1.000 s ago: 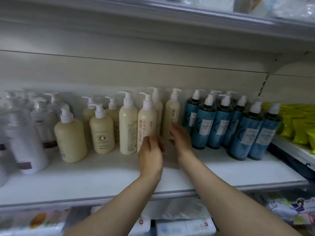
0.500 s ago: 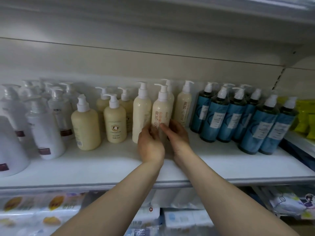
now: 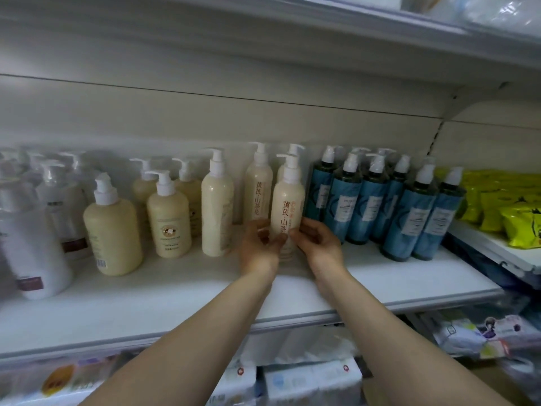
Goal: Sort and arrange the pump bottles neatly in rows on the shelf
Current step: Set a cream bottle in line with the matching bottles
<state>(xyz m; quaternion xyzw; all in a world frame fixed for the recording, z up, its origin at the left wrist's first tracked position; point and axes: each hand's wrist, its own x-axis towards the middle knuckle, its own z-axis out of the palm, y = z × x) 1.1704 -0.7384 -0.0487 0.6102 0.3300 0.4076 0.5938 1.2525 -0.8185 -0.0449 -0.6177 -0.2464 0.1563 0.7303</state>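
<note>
Fingers (image 3: 279, 240) of the left hand (image 3: 257, 247) and fingers (image 3: 298, 240) of the right hand (image 3: 320, 244) curl round the lower part of a tall cream plastic pump bottle with red-orange lettering (image 3: 287, 205), one hand on each side, clamped on it together. The bottle is upright near the middle of the white shelf (image 3: 175, 306); its base is hidden by the hands, so whether it touches the board cannot be told. Just behind it stand two more tall cream lettered bottles (image 3: 259, 189), and left of those a plain tall cream bottle (image 3: 217, 206). Further left are squat cream pump bottles (image 3: 112, 227) and white pump bottles (image 3: 32, 238). Just to the right, blue pump bottles with white caps (image 3: 407, 215) stand in rows. Yellow packets (image 3: 515, 212) lie on the neighbouring shelf at far right.
</note>
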